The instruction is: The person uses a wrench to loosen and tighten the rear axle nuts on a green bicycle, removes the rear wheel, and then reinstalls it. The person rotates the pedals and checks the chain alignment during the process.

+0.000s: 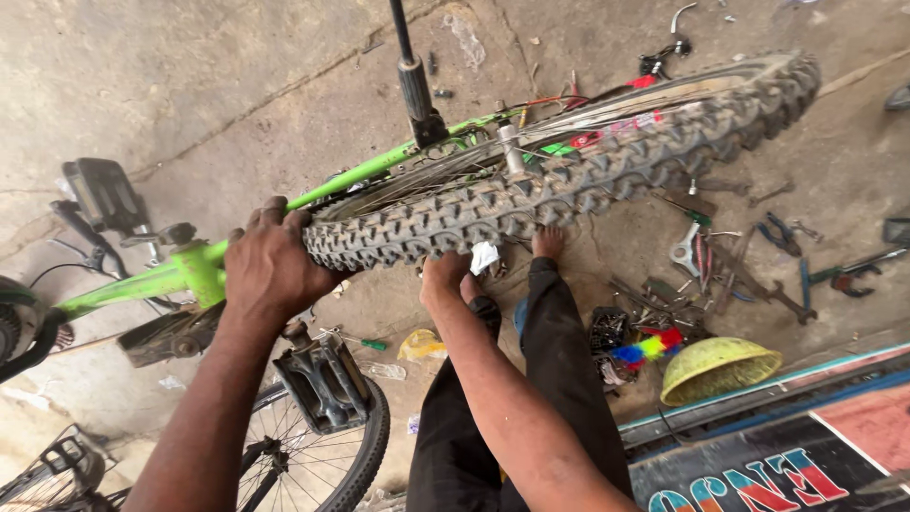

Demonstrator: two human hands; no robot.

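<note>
Seating the knobby tyre [569, 180] on the rim of the upturned green bike [190, 270] is judged best done w/ even pressure, worked round bit by bit. Left hand [270, 265] is clamped over the tread; right hand [445, 277] is pressed closed underneath. A red-blue lettered sign [758, 479] is seen bottom right, a yellow bowl [718, 368] beside it.

I see the knobby grey bicycle tyre [559, 185] running from left of centre to upper right, seated on its spoked wheel.
</note>
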